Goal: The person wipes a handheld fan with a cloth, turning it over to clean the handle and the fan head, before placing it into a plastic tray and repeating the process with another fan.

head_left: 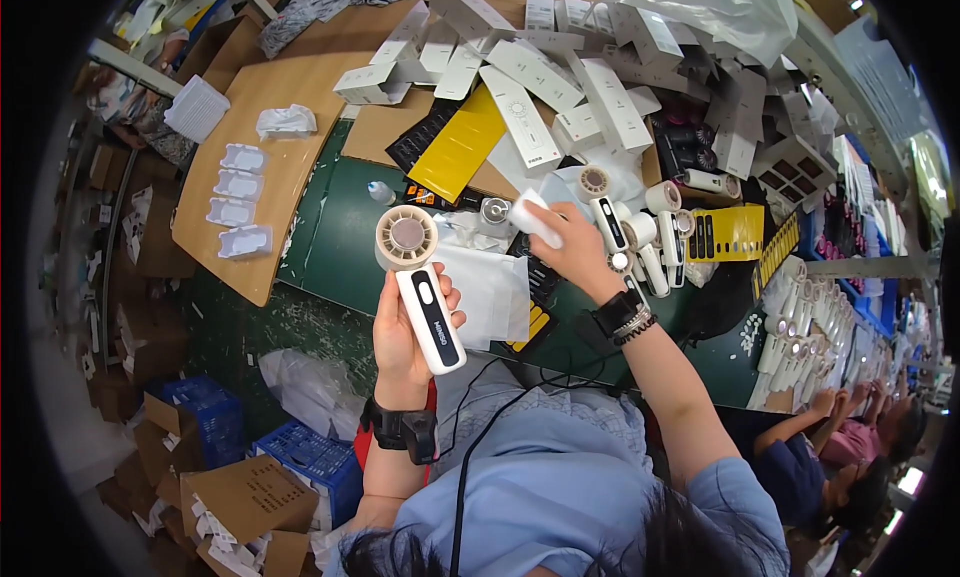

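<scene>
My left hand (396,335) is wrapped round the handle of a white handheld fan (428,327), held upright above the table's near edge. The fan has a round beige grille head and a black strip down its handle. In my right hand (578,249) is a folded white cloth or tissue (534,217); its exact kind is hard to make out. It is apart from the fan. Beside the right hand several more white fans (648,257) lie in a cluster. White sheets (490,287) are spread between my hands. A small clear bottle (381,193) and a round metal-topped container (494,211) stand farther back.
A heap of white boxes (520,117) covers the far side of the green table (345,247). Yellow sticker sheets (455,142) lie before it. White trays (238,184) line the wooden board at left. Blue crates (310,457) and cartons stand lower left. Other people (830,457) sit at right.
</scene>
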`<action>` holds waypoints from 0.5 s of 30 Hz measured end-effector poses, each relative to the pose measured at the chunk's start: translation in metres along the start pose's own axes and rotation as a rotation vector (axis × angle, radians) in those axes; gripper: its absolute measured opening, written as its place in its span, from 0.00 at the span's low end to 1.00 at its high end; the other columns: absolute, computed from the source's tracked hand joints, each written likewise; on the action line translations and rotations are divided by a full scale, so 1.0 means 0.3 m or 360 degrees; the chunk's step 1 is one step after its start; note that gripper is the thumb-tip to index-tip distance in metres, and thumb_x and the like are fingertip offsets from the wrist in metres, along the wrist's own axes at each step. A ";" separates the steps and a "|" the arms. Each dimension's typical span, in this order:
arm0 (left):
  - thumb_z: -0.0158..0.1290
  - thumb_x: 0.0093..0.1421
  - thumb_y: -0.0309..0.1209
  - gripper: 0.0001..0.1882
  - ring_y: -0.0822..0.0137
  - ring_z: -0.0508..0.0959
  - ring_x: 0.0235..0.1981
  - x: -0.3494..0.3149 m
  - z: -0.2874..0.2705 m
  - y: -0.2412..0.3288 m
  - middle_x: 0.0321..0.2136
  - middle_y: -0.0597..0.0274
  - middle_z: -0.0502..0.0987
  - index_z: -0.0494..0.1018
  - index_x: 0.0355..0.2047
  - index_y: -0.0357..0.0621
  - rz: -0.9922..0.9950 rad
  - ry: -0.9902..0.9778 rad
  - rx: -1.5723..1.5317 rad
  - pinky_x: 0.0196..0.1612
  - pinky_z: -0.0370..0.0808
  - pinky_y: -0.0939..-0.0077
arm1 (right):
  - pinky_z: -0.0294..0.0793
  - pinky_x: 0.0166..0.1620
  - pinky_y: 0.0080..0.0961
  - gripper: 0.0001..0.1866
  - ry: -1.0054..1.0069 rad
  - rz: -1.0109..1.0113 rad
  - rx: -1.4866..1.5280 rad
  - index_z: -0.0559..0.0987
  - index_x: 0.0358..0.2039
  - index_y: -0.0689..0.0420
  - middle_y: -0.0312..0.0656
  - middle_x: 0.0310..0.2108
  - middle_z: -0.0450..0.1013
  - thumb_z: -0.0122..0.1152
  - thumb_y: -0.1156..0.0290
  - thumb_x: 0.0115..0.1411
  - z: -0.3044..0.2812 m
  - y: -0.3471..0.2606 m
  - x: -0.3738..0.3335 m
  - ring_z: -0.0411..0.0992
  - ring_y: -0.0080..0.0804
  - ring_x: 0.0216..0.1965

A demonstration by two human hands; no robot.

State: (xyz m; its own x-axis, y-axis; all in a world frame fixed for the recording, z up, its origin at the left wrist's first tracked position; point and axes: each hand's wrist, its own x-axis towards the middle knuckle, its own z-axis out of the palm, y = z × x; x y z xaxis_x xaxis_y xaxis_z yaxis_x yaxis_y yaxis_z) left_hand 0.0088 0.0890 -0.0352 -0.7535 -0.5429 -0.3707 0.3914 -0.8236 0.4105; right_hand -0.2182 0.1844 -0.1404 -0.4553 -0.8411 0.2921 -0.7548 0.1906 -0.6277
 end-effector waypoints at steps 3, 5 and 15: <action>0.30 0.66 0.48 0.27 0.66 0.69 0.31 0.011 0.004 0.002 0.30 0.59 0.69 0.64 0.44 0.35 -0.0009 -0.0011 -0.0007 0.31 0.69 0.73 | 0.75 0.30 0.34 0.22 -0.0189 -0.0031 -0.0292 0.75 0.46 0.43 0.47 0.39 0.68 0.59 0.60 0.48 0.033 -0.098 0.068 0.74 0.44 0.28; 0.30 0.66 0.48 0.27 0.66 0.69 0.31 0.017 0.017 -0.004 0.30 0.59 0.70 0.64 0.45 0.35 -0.0017 -0.0040 -0.0013 0.31 0.69 0.73 | 0.75 0.31 0.34 0.21 -0.0277 -0.0052 -0.0434 0.76 0.45 0.42 0.46 0.39 0.68 0.59 0.60 0.48 0.046 -0.102 0.090 0.74 0.44 0.28; 0.30 0.66 0.52 0.29 0.69 0.70 0.32 0.034 0.087 -0.005 0.31 0.60 0.70 0.63 0.47 0.37 -0.0033 -0.0183 -0.0088 0.34 0.71 0.73 | 0.71 0.37 0.28 0.25 -0.0155 -0.0166 0.0616 0.76 0.47 0.54 0.46 0.38 0.70 0.59 0.73 0.44 -0.203 -0.218 0.069 0.70 0.41 0.36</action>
State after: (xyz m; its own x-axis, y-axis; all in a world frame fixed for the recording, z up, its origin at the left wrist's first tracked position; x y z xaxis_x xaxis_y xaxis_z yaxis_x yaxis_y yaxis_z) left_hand -0.0133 0.0889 -0.0178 -0.8161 -0.5059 -0.2795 0.4013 -0.8440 0.3559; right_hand -0.2072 0.1853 -0.0493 -0.3248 -0.8933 0.3107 -0.5527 -0.0873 -0.8288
